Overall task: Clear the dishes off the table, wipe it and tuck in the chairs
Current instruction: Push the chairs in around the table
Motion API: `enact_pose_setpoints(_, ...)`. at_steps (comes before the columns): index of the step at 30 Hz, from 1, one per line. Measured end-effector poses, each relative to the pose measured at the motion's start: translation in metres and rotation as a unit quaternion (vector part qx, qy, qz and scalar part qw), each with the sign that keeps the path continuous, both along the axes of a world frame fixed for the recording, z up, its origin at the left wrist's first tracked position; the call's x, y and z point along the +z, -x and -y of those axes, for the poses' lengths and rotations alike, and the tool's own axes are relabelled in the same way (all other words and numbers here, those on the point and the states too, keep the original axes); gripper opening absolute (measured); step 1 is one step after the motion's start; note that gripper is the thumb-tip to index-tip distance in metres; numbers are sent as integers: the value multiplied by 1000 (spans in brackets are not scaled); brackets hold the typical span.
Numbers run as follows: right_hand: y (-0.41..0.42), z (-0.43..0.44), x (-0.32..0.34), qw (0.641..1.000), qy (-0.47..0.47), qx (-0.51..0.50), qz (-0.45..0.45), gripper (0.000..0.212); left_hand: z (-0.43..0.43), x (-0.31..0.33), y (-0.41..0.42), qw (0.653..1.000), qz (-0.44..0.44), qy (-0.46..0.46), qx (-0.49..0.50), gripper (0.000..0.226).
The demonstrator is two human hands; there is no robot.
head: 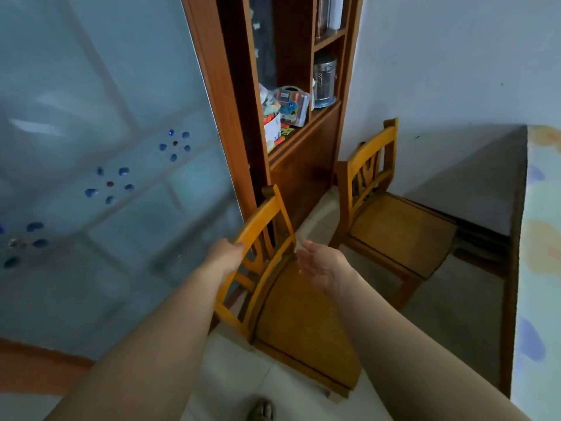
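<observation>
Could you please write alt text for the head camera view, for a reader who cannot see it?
A person's left hand grips the top rail of the near wooden chair, while the open right hand hovers above its seat. A second chair stands beyond, beside the table at right, with a wooden shelf unit behind.

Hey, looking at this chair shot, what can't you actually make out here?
- Table: head view's right edge cuts it off; dishes unknowable.
- Left hand fingertips: hidden behind the near chair backrest.
- Far chair front legs: lost in shadow beneath the table.
- Shelf clutter: too blurred to identify.
</observation>
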State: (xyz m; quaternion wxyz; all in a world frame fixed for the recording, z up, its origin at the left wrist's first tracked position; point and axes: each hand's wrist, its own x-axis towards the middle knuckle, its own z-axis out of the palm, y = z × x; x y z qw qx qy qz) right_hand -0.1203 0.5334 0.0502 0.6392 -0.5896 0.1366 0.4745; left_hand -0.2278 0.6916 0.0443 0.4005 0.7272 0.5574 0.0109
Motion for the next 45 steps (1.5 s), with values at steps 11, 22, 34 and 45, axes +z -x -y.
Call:
enact_pose_setpoints(11, -3, -90, -58, 997, 42, -51, -44, 27, -92, -72, -24, 991, -65, 99, -56, 41)
enact_pose_setpoints(22, -8, -79, -100, 994, 74, -49, -61, 15, -103, -100, -59, 984, -122, 81, -105, 37)
enact_pose_setpoints(34, -3, -52, -112, 991, 104, -1, -84, 16, -60, -76, -80, 979, -107, 109, -136, 31)
enact_pose_setpoints(45, -9, 20, -82, 985, 71, 116, -102, 39, 43, -30, -127, 959, -121, 173, -191, 53)
